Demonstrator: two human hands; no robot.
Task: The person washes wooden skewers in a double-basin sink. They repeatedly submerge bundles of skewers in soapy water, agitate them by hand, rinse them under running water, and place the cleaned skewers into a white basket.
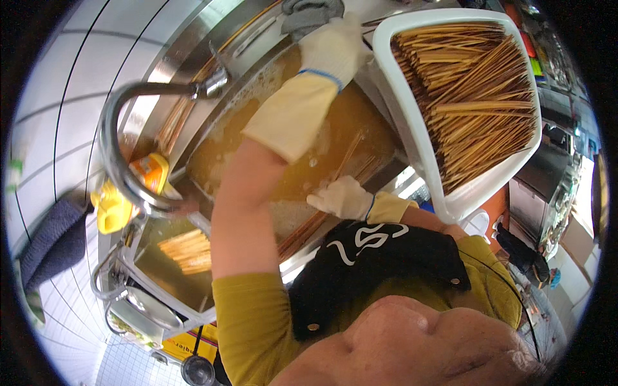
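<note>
My left hand (330,48), in a white knit work glove with a long cream cuff, reaches over the far side of a steel sink basin (391,166). It is beside a bunched grey cloth (311,19); the blurred fingertips do not show a grip. Cloudy brown water (309,140) with foam fills the basin. Low over the near side is my right hand (343,198), gloved alike. Thin wooden skewers (350,152) lie in the water beyond it, and a darker bundle of skewers (304,234) rests by its fingers. Whether it holds any is unclear.
A white plastic tub (434,186) heaped with wooden skewers (473,101) stands at the right. A curved steel faucet (113,130) arches at the left, near yellow detergent bottles (113,205). Pale sticks (188,251) lie in a second water-filled basin (159,284).
</note>
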